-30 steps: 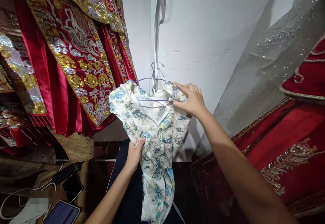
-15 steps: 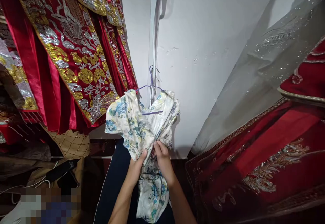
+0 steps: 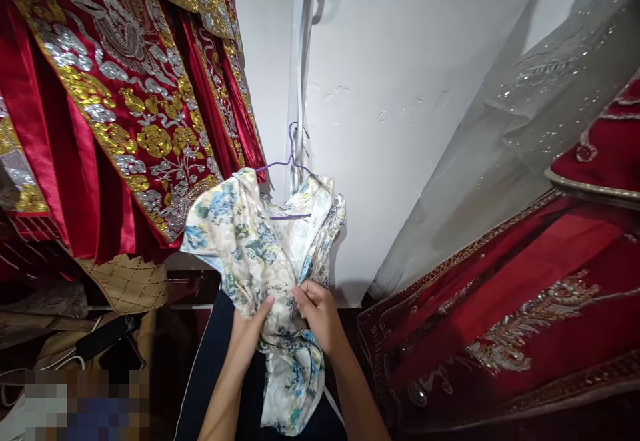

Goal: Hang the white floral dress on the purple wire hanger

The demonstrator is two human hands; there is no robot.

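Observation:
A white floral dress (image 3: 240,228) with blue and green flowers hangs on a thin purple hanger (image 3: 291,154) against the white wall. Its lower part trails down between my forearms. My left hand (image 3: 251,324) grips the waist from the left, thumb on the front and fingers hidden under the cloth. On the other side, my right hand (image 3: 319,311) pinches the front edge below the V-shaped neckline with thumb and forefinger.
Red costumes (image 3: 120,114) with gold and silver embroidery hang at the left. To the right hang a sheer sparkling fabric (image 3: 465,161) and a beaded red garment (image 3: 500,308). Cables and a black item (image 3: 107,338) lie at lower left, near a tan quilted piece (image 3: 127,284).
The dress's left front is spread wider and shifted left with my left hand. My hands have moved slightly apart, and the front edge is pulled less tightly together.

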